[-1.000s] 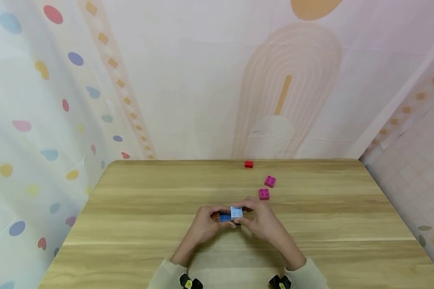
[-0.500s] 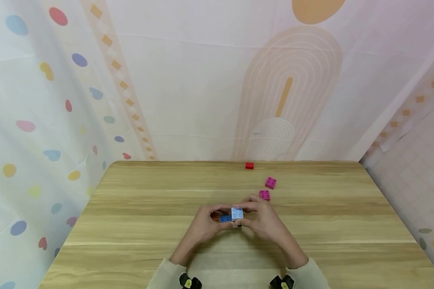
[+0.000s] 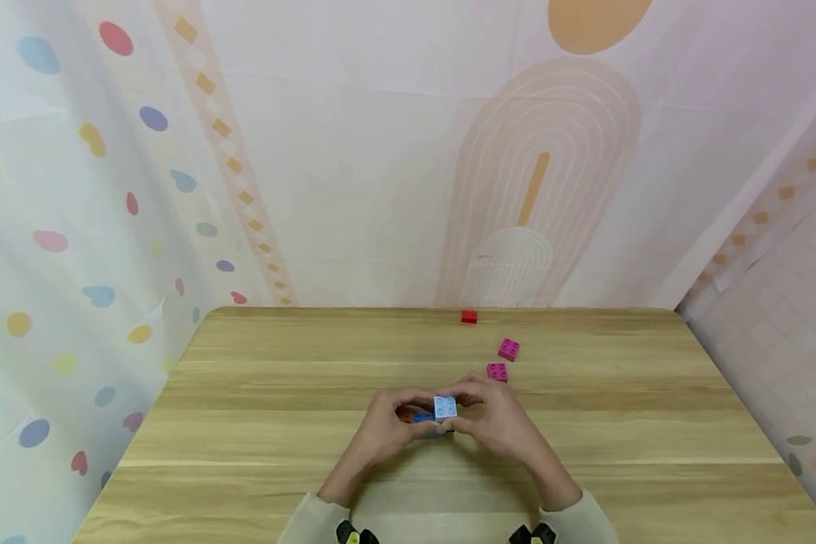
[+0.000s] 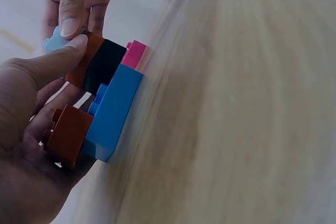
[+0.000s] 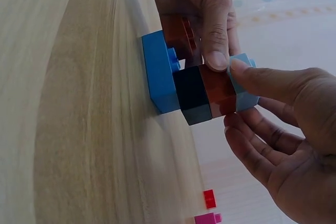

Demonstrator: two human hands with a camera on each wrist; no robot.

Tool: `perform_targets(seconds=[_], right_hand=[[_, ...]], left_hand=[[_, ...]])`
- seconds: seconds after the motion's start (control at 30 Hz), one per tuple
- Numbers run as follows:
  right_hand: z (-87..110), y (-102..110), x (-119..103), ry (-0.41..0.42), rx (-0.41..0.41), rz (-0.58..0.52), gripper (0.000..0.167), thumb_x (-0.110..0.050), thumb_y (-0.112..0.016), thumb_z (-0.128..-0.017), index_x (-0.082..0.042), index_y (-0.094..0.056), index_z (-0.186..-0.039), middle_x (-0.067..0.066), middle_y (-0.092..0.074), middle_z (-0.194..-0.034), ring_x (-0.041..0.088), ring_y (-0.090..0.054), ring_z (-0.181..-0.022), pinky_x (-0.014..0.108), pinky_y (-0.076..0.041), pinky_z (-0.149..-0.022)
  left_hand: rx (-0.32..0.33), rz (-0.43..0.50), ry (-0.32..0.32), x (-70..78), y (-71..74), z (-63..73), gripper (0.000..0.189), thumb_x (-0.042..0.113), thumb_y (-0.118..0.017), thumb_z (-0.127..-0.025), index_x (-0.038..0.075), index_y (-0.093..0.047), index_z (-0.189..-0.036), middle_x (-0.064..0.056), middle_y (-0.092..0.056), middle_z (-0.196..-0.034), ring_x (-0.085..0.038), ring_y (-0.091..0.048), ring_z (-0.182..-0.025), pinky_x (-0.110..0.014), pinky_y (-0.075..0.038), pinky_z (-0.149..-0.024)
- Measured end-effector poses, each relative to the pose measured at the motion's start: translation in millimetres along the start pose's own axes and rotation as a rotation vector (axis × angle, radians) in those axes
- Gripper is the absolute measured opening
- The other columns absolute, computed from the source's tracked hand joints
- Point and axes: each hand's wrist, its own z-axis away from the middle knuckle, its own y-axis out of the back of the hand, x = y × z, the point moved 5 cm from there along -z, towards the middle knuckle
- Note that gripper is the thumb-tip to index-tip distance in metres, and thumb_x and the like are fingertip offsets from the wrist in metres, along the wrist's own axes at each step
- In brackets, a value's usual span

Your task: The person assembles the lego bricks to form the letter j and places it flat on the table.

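Pale-blue brick [image 3: 445, 406] is sitting pinched in my right fingers [image 5: 270, 81], left fingers [image 4: 47, 67] gripping the brown brick [image 5: 219, 93] beneath, at eight o'clock from the nearer pink brick [image 3: 497, 372]. Likely light, stiff, slick, it is inviting grip on its flat sides.

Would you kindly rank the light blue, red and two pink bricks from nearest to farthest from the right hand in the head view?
1. Light blue brick: pinched by the right hand.
2. Nearer pink brick: just beyond that hand.
3. Farther pink brick: beyond that, slightly right.
4. Red brick: far back on the table.
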Motion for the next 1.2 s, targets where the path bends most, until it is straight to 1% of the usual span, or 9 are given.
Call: perform_targets(seconds=[0.2, 0.3, 0.37, 0.47, 0.53, 0.67, 0.83, 1.0, 1.2], right_hand=[[1.6, 0, 1, 0.014, -0.012, -0.007, 0.031, -0.024, -0.080, -0.091, -0.026, -0.075, -0.121, -0.008, -0.068, -0.109, 0.013, -0.065, -0.103, 0.035, -0.057, -0.092], [2.0, 3, 2, 0.009, -0.010, -0.024, 0.027, -0.026, -0.076, -0.094, -0.021, -0.074, -0.121, -0.007, -0.070, -0.111, 0.014, -0.067, -0.104, 0.034, -0.057, -0.093], [1.9, 6, 4, 0.006, 0.001, -0.030, 0.027, -0.027, -0.075, -0.096, -0.016, -0.074, -0.121, -0.004, -0.072, -0.113, 0.016, -0.067, -0.105, 0.034, -0.057, -0.094], [1.9, 12, 7, 0.005, 0.038, -0.034, 0.030, -0.027, -0.074, -0.096, -0.012, -0.073, -0.121, 0.003, -0.073, -0.115, 0.021, -0.068, -0.106, 0.039, -0.058, -0.095], [1.8, 17, 10, 0.003, 0.070, -0.030, 0.031, -0.029, -0.075, -0.096, -0.012, -0.073, -0.122, 0.007, -0.073, -0.117, 0.024, -0.068, -0.108, 0.042, -0.057, -0.096], [1.9, 26, 15, -0.004, 0.131, -0.005, 0.034, -0.031, -0.076, -0.094, -0.016, -0.073, -0.124, 0.009, -0.071, -0.119, 0.028, -0.067, -0.112, 0.045, -0.056, -0.098], [2.7, 35, 22, -0.047, 0.159, 0.004, 0.039, -0.033, -0.076, -0.094, -0.017, -0.070, -0.129, 0.012, -0.070, -0.126, 0.035, -0.065, -0.115, 0.052, -0.055, -0.100], [2.6, 43, 28, -0.087, 0.179, -0.001, 0.044, -0.029, -0.078, -0.093, -0.014, -0.068, -0.132, 0.015, -0.069, -0.129, 0.038, -0.066, -0.115, 0.058, -0.054, -0.098], [-0.2, 51, 38, -0.098, 0.204, 0.020, 0.043, -0.020, -0.079, -0.092, -0.008, -0.068, -0.131, 0.017, -0.069, -0.129, 0.040, -0.065, -0.118, 0.057, -0.053, -0.100]], left_hand=[[0.008, 0.018, -0.006, -1.8, -2.4, 1.2, 0.031, 0.025, -0.088, -0.082, 0.027, -0.078, -0.111, 0.007, -0.076, -0.114, -0.015, -0.069, -0.099, -0.026, -0.058, -0.080], [0.008, 0.024, -0.006, -2.1, -3.8, 1.1, 0.033, 0.024, -0.089, -0.081, 0.026, -0.078, -0.112, 0.006, -0.077, -0.112, -0.013, -0.070, -0.097, -0.026, -0.059, -0.079], [0.008, 0.026, -0.008, -2.2, -4.8, 0.6, 0.033, 0.023, -0.089, -0.081, 0.024, -0.078, -0.112, 0.004, -0.077, -0.112, -0.013, -0.070, -0.096, -0.026, -0.059, -0.078], [0.015, 0.022, -0.007, -1.4, -5.4, -0.6, 0.033, 0.023, -0.089, -0.081, 0.023, -0.078, -0.112, 0.001, -0.077, -0.111, -0.014, -0.070, -0.094, -0.025, -0.058, -0.077], [0.024, 0.016, -0.010, -0.1, -5.2, -1.4, 0.033, 0.022, -0.089, -0.081, 0.023, -0.078, -0.112, -0.001, -0.077, -0.111, -0.016, -0.070, -0.095, -0.024, -0.057, -0.076], [0.036, 0.019, -0.011, 0.8, -4.5, -2.2, 0.032, 0.021, -0.089, -0.080, 0.022, -0.078, -0.110, -0.002, -0.077, -0.112, -0.019, -0.069, -0.095, -0.023, -0.056, -0.075], [0.042, -0.001, -0.009, -1.4, -4.1, -1.2, 0.032, 0.022, -0.089, -0.080, 0.022, -0.078, -0.110, -0.001, -0.077, -0.111, -0.019, -0.069, -0.097, -0.022, -0.055, -0.076], [0.047, -0.011, 0.001, -2.6, -3.0, 0.9, 0.032, 0.023, -0.089, -0.080, 0.024, -0.078, -0.110, 0.001, -0.077, -0.111, -0.019, -0.069, -0.099, -0.022, -0.054, -0.078], [0.046, -0.015, 0.005, -2.2, -2.3, 1.3, 0.033, 0.024, -0.089, -0.080, 0.025, -0.078, -0.111, 0.001, -0.077, -0.112, -0.019, -0.069, -0.099, -0.022, -0.054, -0.077]])
